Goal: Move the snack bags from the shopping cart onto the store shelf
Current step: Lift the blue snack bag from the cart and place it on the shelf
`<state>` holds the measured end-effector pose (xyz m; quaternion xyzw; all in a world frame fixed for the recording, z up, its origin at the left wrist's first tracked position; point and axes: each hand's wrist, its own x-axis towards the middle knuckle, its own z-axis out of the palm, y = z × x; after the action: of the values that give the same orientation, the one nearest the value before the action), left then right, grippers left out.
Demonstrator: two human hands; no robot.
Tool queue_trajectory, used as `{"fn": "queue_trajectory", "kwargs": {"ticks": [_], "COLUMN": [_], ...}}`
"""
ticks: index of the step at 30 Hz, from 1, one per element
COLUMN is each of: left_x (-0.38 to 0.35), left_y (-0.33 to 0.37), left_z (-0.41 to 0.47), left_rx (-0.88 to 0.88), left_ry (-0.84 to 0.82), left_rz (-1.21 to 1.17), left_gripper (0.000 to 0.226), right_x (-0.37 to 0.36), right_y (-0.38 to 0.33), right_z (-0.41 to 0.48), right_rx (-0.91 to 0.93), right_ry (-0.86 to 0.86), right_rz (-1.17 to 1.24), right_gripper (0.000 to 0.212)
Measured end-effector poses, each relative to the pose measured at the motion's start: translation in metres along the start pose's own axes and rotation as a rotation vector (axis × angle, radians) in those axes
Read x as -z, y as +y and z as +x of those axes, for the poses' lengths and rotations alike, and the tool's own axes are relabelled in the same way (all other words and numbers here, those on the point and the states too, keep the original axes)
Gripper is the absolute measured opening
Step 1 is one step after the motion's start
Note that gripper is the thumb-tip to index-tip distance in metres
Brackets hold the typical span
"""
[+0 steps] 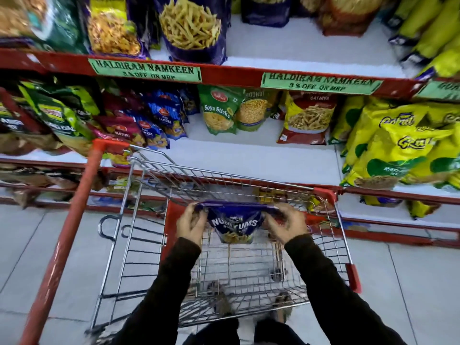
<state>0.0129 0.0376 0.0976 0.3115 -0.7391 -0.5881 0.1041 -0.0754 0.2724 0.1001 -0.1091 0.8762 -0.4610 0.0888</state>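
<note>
1. The top row of bags on the red-edged white store shelf [261, 158] is cut off by the upper edge, and much of it is blurred.
2. The bags at the far left are smeared, so their words cannot be read.
3. The lowest shelf rows are partly hidden behind the silver wire shopping cart with red corners and a red handle bar [338, 235].
4. Only the word "NUM", part of a second word, and a small window of yellow sticks can be made out on the dark blue plastic snack bag [235, 224].
5. The blue snack bag is held up over the far end of the cart basket, below the middle shelf and not touching it.
6. The bottom of the cart basket looks bare, though the near end is partly covered by the arms.
7. The left hand [191, 225] is clamped on the left top corner of the bag, with fingers curled over the edge.
8. The right hand [286, 225] is clamped on the right top corner in the same way.
9. The two hands are kept apart, with the top of the bag stretched between them.
10. Both arms are reached forward in dark sleeves [321, 270], and the elbows are cut off by the bottom edge.
</note>
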Motion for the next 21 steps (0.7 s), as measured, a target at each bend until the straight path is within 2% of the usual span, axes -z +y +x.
{"fn": "queue_trajectory", "kwargs": {"ticks": [4, 7, 9, 10, 13, 14, 18, 21], "left_x": [-0.005, -0.008, -0.011, -0.013, -0.018, -0.019, -0.027, -0.037], "left_y": [0.046, 0.085, 0.114, 0.128, 0.177, 0.194, 0.268, 0.326], "left_z": [0.004, 0.01, 0.016, 0.02, 0.033, 0.035, 0.05, 0.061], "left_rx": [-0.095, -0.094, -0.119, -0.149, -0.301, -0.333, -0.402, -0.453], "left_ry": [0.089, 0.121, 0.138, 0.138, 0.149, 0.149, 0.139, 0.108], "left_rz": [-0.151, -0.274, -0.303, -0.315, -0.347, -0.374, -0.528, -0.625], "left_gripper": [0.019, 0.034, 0.049, 0.049, 0.024, 0.022, 0.03, 0.034], "right_x": [0.03, 0.054, 0.073, 0.082, 0.109, 0.117, 0.153, 0.183], "right_y": [-0.036, -0.069, -0.091, -0.101, -0.128, -0.136, -0.179, -0.213], "right_z": [0.015, 0.027, 0.034, 0.039, 0.055, 0.062, 0.09, 0.114], "right_rx": [0.084, 0.179, 0.23, 0.251, 0.296, 0.315, 0.415, 0.422], "right_ry": [0.091, 0.145, 0.183, 0.199, 0.257, 0.268, 0.337, 0.409], "right_rz": [0.092, 0.193, 0.265, 0.289, 0.382, 0.437, 0.632, 0.782], "right_gripper": [0.02, 0.006, 0.012, 0.016, 0.019, 0.016, 0.005, 0.009]}}
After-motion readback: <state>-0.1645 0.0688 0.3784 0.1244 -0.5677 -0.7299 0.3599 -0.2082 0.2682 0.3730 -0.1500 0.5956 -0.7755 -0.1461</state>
